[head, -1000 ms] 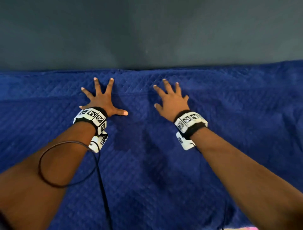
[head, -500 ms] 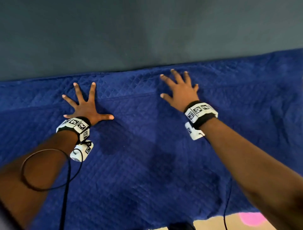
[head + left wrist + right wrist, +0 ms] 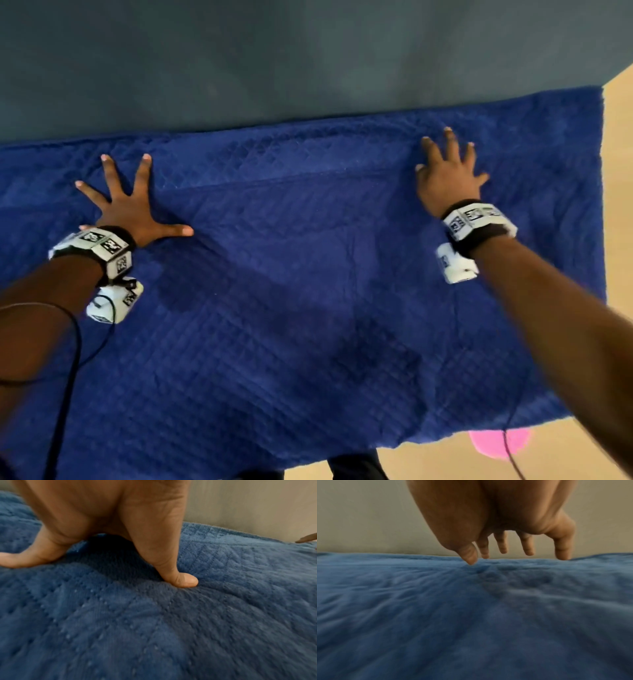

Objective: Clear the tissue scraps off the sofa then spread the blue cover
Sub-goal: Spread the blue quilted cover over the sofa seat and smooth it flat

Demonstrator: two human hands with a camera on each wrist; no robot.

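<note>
A quilted blue cover (image 3: 308, 291) lies spread flat over the sofa seat, its far edge against the grey backrest (image 3: 274, 61). My left hand (image 3: 126, 205) presses flat on the cover at the left, fingers splayed wide; the left wrist view shows its thumb (image 3: 185, 580) dug into the cover (image 3: 171, 628). At the right my right hand (image 3: 448, 171) lies on the cover near its far right corner, fingers straight and spread. The right wrist view shows its fingertips (image 3: 471, 559) touching the blurred cover (image 3: 471, 615). No tissue scraps are in view.
The cover's right edge (image 3: 601, 205) ends at the sofa's side, with beige floor (image 3: 620, 171) beyond. A pink object (image 3: 496, 442) lies on the floor below the cover's front edge. Black cables (image 3: 65, 394) hang from both wrists.
Both hands have slid apart over the cover, the right one far to the right toward the corner, the left one slightly left. The head view has shifted right, showing the sofa's end and floor.
</note>
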